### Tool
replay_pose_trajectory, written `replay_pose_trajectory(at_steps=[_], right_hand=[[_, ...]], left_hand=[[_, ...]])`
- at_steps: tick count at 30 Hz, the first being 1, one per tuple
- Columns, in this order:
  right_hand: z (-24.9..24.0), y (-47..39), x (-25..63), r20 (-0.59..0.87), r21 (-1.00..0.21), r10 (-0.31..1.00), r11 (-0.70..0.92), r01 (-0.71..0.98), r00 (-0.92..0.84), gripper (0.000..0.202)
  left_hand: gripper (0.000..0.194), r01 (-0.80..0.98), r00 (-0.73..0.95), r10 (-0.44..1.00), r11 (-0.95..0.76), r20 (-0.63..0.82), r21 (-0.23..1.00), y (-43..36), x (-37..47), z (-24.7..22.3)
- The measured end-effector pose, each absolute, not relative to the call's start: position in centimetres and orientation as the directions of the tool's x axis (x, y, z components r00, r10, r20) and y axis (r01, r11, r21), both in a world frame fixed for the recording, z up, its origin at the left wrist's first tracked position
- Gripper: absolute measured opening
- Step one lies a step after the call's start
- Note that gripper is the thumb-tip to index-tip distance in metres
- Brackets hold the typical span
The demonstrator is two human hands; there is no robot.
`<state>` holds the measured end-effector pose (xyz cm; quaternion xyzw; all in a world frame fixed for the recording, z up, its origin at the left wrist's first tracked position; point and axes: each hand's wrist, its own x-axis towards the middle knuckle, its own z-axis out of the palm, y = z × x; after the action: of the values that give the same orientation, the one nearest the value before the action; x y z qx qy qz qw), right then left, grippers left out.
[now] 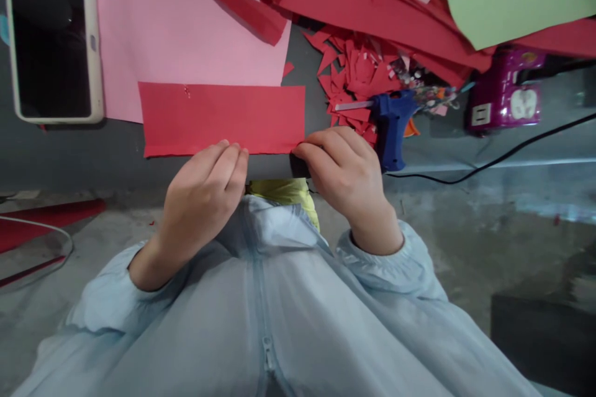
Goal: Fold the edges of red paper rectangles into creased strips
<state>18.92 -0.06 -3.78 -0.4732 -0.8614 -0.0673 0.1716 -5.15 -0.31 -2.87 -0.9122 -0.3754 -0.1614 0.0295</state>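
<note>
A flat rectangular strip of bright red paper [223, 115] lies across the centre of the frame, its long near edge close to the front of the dark grey table [123, 152]. The right hand [344, 173] pinches the strip's lower right corner between thumb and fingers. The left hand [207, 189] has its fingers pressed together at the near edge, right of the middle; its thumb is hidden, so I cannot tell whether it grips the paper.

The strip's upper edge overlaps a large pale pink paper sheet [186, 25] in the upper left, where a white-cased phone with a dark screen [51, 43] also lies. A narrow folded red paper piece [246, 9] rests on the pink sheet.

Just right of the right hand, a blue pistol-shaped glue gun [393, 127] crowds that side, its nozzle pointing left over a heap of small red paper scraps [349, 68]. Larger red paper sheets [372, 9] fill the upper middle, with a light green paper sheet [507, 9] over them at upper right. Below that sits a shiny purple box [505, 96], and a thin black cable [503, 152] curves across the right side.
</note>
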Motion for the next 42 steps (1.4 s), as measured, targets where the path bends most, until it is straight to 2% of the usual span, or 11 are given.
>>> replay_pose_trajectory(at_steps=[3, 9, 15, 21, 24, 28, 34, 39, 42], right_hand=[[-4.1, 0.0, 18.9, 0.370, -0.038, 0.785, 0.547, 0.837, -0.497, 0.024], [-4.6, 0.1, 19.1, 0.413, -0.049, 0.758, 0.572, 0.819, -0.505, 0.023], [-4.7, 0.1, 18.9, 0.429, -0.092, 0.766, 0.564, 0.821, -0.479, 0.024], [-5.0, -0.2, 19.3, 0.391, -0.144, 0.797, 0.546, 0.825, -0.460, 0.025], [-4.6, -0.7, 19.2, 0.386, -0.131, 0.800, 0.540, 0.832, -0.458, 0.021], [-3.9, -1.5, 18.5, 0.398, -0.062, 0.793, 0.525, 0.849, -0.462, 0.017], [-3.6, -2.5, 16.7, 0.379, -0.141, 0.871, 0.388, 0.911, -0.313, 0.025], [-3.8, -3.1, 15.7, 0.363, -0.070, 0.896, 0.299, 0.952, -0.255, 0.034], [-3.8, -3.4, 15.3, 0.356, -0.042, 0.903, 0.271, 0.962, -0.239, 0.035]], left_hand=[[0.033, 0.659, 0.688, 0.646, -0.747, 0.330, 0.087, -0.2, -3.9, -3.0], [0.033, 0.619, 0.711, 0.579, -0.785, 0.400, 0.034, -0.4, -2.3, -3.7], [0.044, 0.620, 0.722, 0.602, -0.781, 0.340, 0.066, -0.8, -3.0, -4.0], [0.043, 0.687, 0.695, 0.621, -0.722, 0.363, -0.080, -0.4, -1.9, -3.8], [0.042, 0.709, 0.683, 0.648, -0.700, 0.336, -0.091, -0.6, -1.2, -3.8], [0.045, 0.772, 0.612, 0.690, -0.628, 0.387, -0.101, -1.8, 0.0, -3.9], [0.043, 0.794, 0.561, 0.737, -0.608, 0.377, 0.009, -3.0, 1.6, -4.2], [0.048, 0.790, 0.516, 0.766, -0.598, 0.382, 0.132, -3.2, 1.8, -4.8], [0.046, 0.811, 0.495, 0.785, -0.572, 0.373, 0.126, -3.4, 1.9, -4.9]])
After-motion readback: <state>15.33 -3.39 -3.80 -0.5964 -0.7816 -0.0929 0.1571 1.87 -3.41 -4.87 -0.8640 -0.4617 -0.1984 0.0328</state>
